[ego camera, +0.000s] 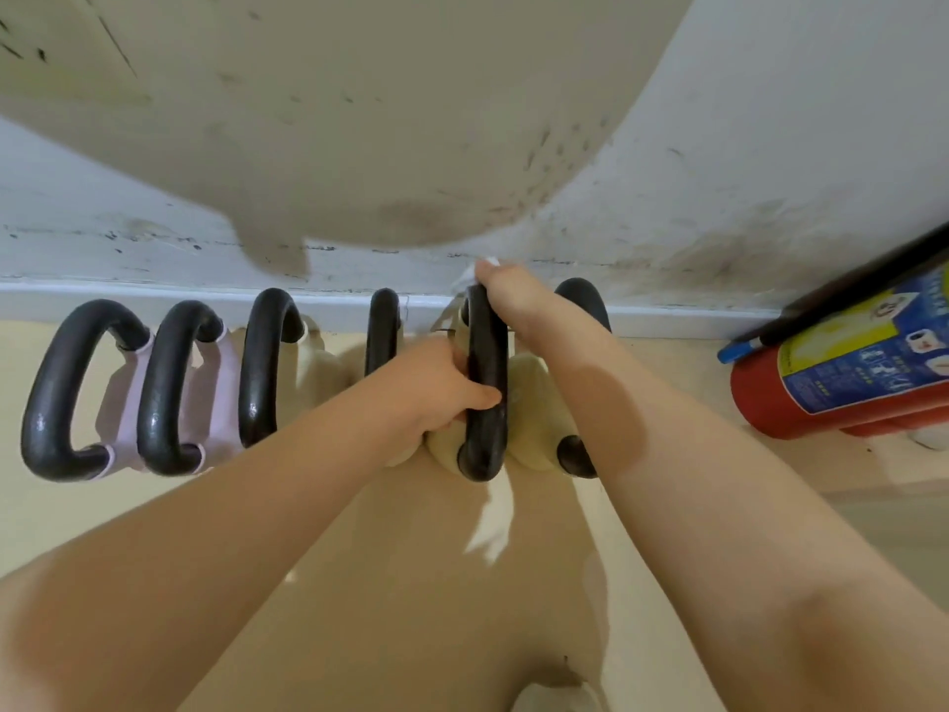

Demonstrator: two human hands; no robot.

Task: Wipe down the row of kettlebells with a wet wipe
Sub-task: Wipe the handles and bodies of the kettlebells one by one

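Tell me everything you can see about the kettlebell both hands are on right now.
The kettlebell has a pale cream body and a thick, dark, slightly glossy loop handle. It stands upright on the floor, fifth from the left in the row along the wall. The left hand grips the handle's near part; the right hand holds its far end, with a white wipe showing beside the fingers.

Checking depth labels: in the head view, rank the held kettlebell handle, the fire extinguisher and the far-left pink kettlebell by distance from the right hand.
1. Held kettlebell handle: in the right hand's grip.
2. Fire extinguisher: off to the right, against the wall.
3. Far-left pink kettlebell: left end of the row.
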